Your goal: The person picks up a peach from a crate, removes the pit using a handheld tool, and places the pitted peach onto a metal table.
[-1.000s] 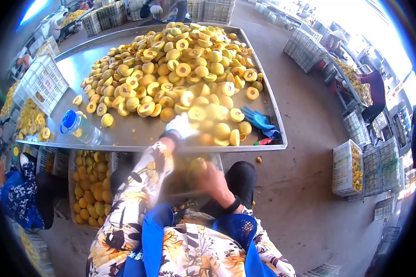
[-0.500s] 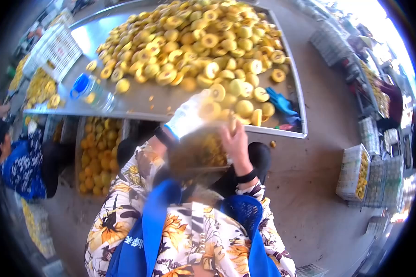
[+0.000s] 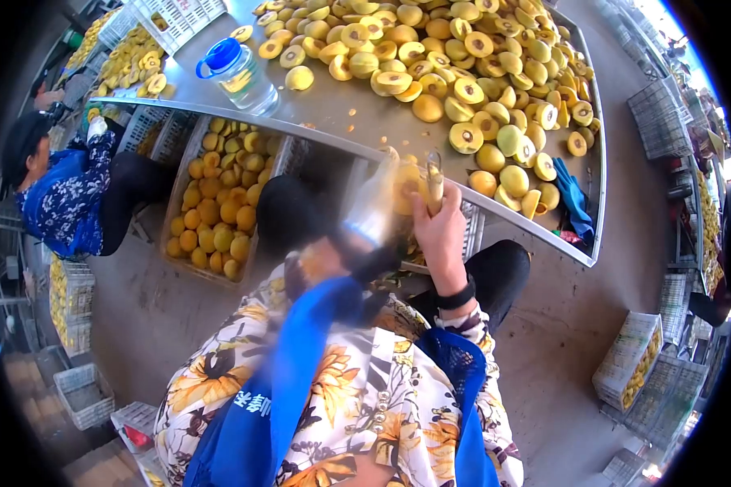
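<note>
Gloved in white and smeared by motion, my left hand (image 3: 374, 199) is closed round a yellow halved fruit (image 3: 406, 188) at the metal table's front edge. My bare right hand (image 3: 440, 227) grips a small peeling tool (image 3: 435, 183) upright, close beside that fruit. Beyond both hands, many cut yellow fruits (image 3: 463, 138) lie heaped on the metal table (image 3: 333, 126). Below my hands, a crate (image 3: 471, 231) is partly hidden by my arms and knees.
A blue-capped bottle (image 3: 244, 77) and a blue glove (image 3: 573, 199) lie on the table. Left of my knees is a crate of whole fruits (image 3: 219, 199); a co-worker (image 3: 65, 187) sits beyond it. White crates (image 3: 629, 361) stand at right.
The view has shifted, so the table appears farther up and right. My left hand has moved back from the fruit pile towards the table edge, beside my right hand.
</note>
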Motion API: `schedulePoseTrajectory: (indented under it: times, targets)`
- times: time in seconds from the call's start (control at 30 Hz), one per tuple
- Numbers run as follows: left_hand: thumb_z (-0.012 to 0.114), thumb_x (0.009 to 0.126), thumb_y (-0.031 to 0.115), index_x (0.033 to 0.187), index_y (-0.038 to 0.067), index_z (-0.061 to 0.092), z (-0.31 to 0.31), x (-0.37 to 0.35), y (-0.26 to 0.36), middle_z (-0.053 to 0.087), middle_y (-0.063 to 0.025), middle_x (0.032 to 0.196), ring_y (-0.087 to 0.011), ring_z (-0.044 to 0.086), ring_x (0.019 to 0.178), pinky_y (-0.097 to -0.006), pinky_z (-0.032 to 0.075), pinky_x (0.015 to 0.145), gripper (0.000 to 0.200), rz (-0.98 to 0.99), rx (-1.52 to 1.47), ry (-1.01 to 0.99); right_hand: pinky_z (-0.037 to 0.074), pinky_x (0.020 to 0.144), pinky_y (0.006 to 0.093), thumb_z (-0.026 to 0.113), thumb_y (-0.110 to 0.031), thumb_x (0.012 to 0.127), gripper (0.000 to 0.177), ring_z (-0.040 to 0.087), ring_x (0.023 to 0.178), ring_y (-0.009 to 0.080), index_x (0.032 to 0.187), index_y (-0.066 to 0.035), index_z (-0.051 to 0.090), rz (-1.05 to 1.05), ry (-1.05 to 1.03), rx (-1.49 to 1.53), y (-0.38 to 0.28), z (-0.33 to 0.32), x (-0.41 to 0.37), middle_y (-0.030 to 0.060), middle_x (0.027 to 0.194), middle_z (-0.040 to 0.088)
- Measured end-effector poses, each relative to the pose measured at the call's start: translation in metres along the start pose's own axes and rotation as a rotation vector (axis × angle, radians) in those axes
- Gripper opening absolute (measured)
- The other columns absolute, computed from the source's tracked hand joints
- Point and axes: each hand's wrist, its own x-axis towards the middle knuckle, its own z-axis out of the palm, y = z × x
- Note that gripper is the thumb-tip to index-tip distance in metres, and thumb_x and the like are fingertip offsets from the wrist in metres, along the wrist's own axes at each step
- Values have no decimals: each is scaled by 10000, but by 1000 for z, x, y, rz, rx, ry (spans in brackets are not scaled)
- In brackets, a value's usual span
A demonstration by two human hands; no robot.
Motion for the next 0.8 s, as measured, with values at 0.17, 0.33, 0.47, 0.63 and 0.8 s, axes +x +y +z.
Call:
schedulePoseTrajectory:
  times: [0.17, 0.33, 0.47, 0.63, 0.8]
  targets:
    - [463, 960, 378, 1085, 43, 591, -4, -6, 1, 622, -38, 983, -102, 571, 869, -251, 473, 772, 380, 192, 70, 3, 476, 588, 471, 621, -186, 832, 250, 587, 707, 456, 918, -1, 476, 18, -145, -134, 1, -3, -22, 273, 728, 598]
    - [481, 957, 354, 1063, 18, 609, -29, 29, -26, 628, -50, 965, -100, 579, 860, -238, 476, 760, 375, 682, 493, 99, 461, 555, 473, 608, -160, 840, 236, 577, 658, 449, 861, 10, 444, -87, -183, -79, 8, 1, -29, 263, 678, 580]
    - [485, 960, 323, 1061, 14, 606, -13, 6, -13, 628, -51, 968, -101, 580, 866, -238, 477, 766, 347, 435, 131, -25, 456, 552, 476, 589, -141, 849, 218, 575, 650, 444, 881, 13, 439, -98, -183, -112, 5, 3, -30, 261, 670, 576]
    - [493, 961, 278, 1059, 18, 597, -9, 1, -15, 623, -57, 978, -110, 583, 878, -238, 483, 777, 297, 414, 21, -98, 452, 551, 482, 564, -119, 855, 201, 569, 642, 447, 896, 17, 422, -71, -217, -127, -3, 2, -35, 265, 676, 575]
    - [498, 959, 260, 1074, 20, 580, -9, 1, -16, 619, -72, 998, -114, 589, 879, -239, 489, 785, 279, 383, -48, -116, 450, 552, 481, 564, -103, 851, 198, 567, 639, 446, 896, 21, 416, -43, -149, -75, -6, 5, -39, 260, 662, 569]
